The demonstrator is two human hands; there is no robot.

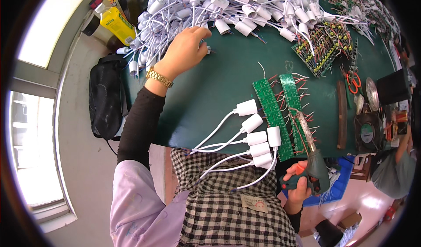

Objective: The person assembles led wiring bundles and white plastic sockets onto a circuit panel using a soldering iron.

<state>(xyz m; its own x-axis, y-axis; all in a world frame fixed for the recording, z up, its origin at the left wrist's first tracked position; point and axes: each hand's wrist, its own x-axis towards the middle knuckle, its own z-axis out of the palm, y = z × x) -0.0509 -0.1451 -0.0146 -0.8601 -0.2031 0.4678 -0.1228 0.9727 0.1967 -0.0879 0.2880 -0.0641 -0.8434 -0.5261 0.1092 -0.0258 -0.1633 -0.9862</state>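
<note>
My left hand (pixel 185 49), with a gold watch on its wrist, is at the near edge of a big heap of white cylindrical cable-end housings (pixel 252 23). Its fingers are curled; what they hold, if anything, is hidden, though a small white piece shows beside the thumb. My right hand (pixel 299 187) is closed around the dark green handle of a soldering gun (pixel 318 170), whose metal barrel points up over the green circuit boards (pixel 272 117). Several white housings with cables (pixel 254 138) lie along the left board, their cables hanging toward my checked apron.
Wired, populated boards (pixel 322 47) lie at the back right. Orange-handled scissors (pixel 353 82), a brown bar (pixel 341 115) and a small fan (pixel 369 132) are on the right. A black bag (pixel 106 97) and yellow bottle (pixel 116 24) stand left. A blue bin (pixel 326 192) sits below.
</note>
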